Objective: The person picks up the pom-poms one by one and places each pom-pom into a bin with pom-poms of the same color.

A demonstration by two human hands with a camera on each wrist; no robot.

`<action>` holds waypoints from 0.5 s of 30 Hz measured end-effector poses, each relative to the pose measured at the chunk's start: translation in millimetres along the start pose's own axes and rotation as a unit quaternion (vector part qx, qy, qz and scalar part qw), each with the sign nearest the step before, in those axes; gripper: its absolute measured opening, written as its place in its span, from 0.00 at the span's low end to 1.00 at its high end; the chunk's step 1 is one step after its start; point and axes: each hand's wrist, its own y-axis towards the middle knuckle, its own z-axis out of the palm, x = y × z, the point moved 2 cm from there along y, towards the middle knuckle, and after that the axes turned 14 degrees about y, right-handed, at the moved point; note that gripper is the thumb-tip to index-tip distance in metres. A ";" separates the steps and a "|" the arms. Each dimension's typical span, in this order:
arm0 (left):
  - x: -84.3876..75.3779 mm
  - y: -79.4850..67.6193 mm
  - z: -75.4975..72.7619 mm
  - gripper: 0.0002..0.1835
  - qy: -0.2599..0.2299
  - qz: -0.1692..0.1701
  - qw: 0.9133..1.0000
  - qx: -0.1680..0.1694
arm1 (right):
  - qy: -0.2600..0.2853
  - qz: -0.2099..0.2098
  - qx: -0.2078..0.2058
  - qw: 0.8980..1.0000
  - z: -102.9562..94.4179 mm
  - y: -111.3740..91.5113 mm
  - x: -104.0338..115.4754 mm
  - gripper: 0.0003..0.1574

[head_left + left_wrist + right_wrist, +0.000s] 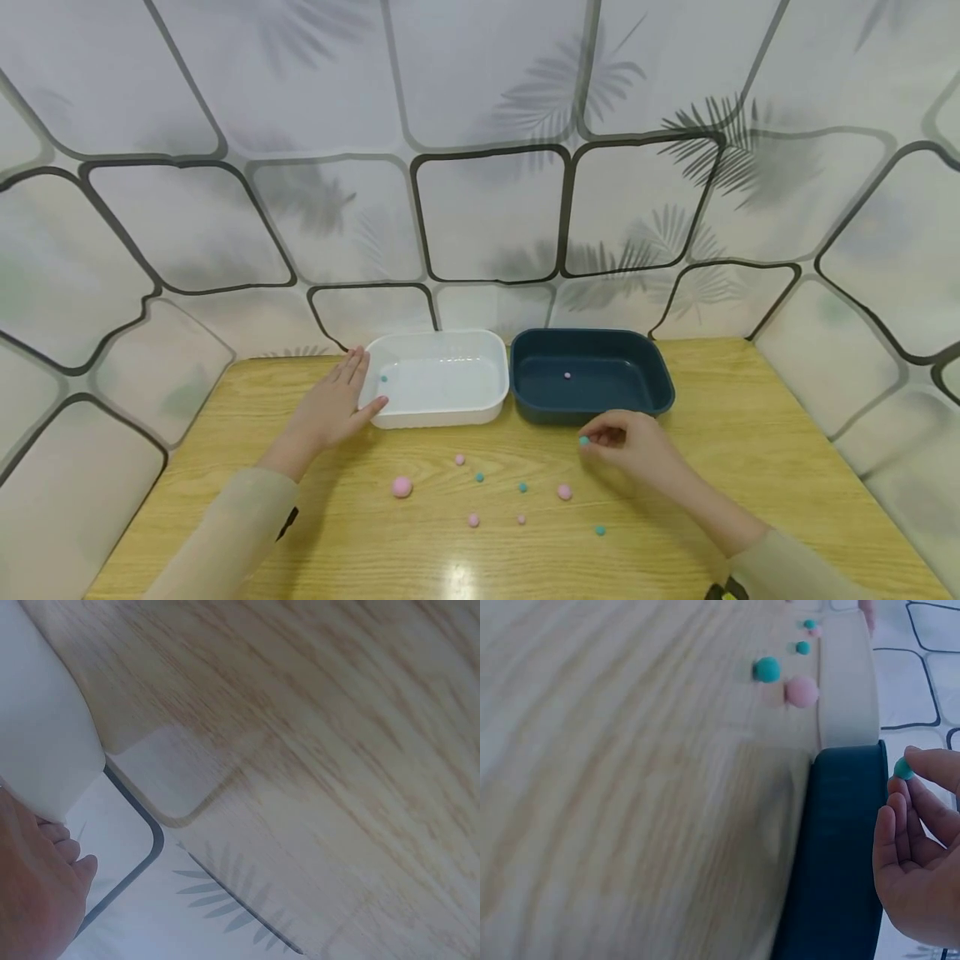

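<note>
Between thumb and fingertips, my right hand (637,450) pinches a small teal ball (584,441), just in front of the dark blue tray (600,393). The right wrist view shows the same teal ball (904,769) beside that tray's wall. A tiny pink ball (567,376) lies inside the blue tray. My left hand (330,408) lies with extended fingers against the left end of the white tray (442,400), thumb at its front corner. One teal ball (384,378) sits in that tray. In the left wrist view, part of the left hand (41,877) shows beside the white wall.
Loose on the wooden table (360,550) are several balls, among them a large pink ball (402,487), a mid-sized pink ball (564,492) and a teal ball (600,530). The trays stand side by side before a patterned backdrop (487,217).
</note>
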 end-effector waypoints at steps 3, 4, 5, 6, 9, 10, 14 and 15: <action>-0.1 0.2 0.1 0.47 -0.001 -0.001 1.000 0.000 | 0.004 -0.012 0.001 1.000 4.3 6.3 7.3 0.05; -0.2 0.4 0.0 0.47 0.000 -0.001 1.000 -0.001 | 0.005 -0.015 0.002 1.000 6.3 8.5 9.1 0.05; -0.2 0.4 0.0 0.47 0.000 -0.001 1.000 -0.001 | 0.008 -0.019 0.002 1.000 8.4 10.5 10.5 0.05; -0.2 0.5 0.0 0.47 -0.001 -0.001 1.000 -0.003 | 0.012 -0.022 0.002 1.000 10.6 12.7 12.1 0.04; 0.1 0.5 0.6 0.47 0.001 -0.001 1.000 -0.003 | 0.023 -0.030 0.002 0.999 17.8 19.4 15.5 0.04; 0.1 0.4 0.7 0.47 0.001 -0.001 1.000 -0.003 | 0.026 -0.031 0.001 0.999 20.2 21.6 16.3 0.04; 0.9 0.1 2.3 0.47 0.000 -0.004 1.000 0.000 | 0.039 -0.023 0.000 0.999 28.2 30.2 19.2 0.06; 1.0 0.1 2.4 0.47 -0.001 -0.004 1.000 0.001 | 0.041 -0.022 -0.001 0.999 30.1 32.2 20.0 0.06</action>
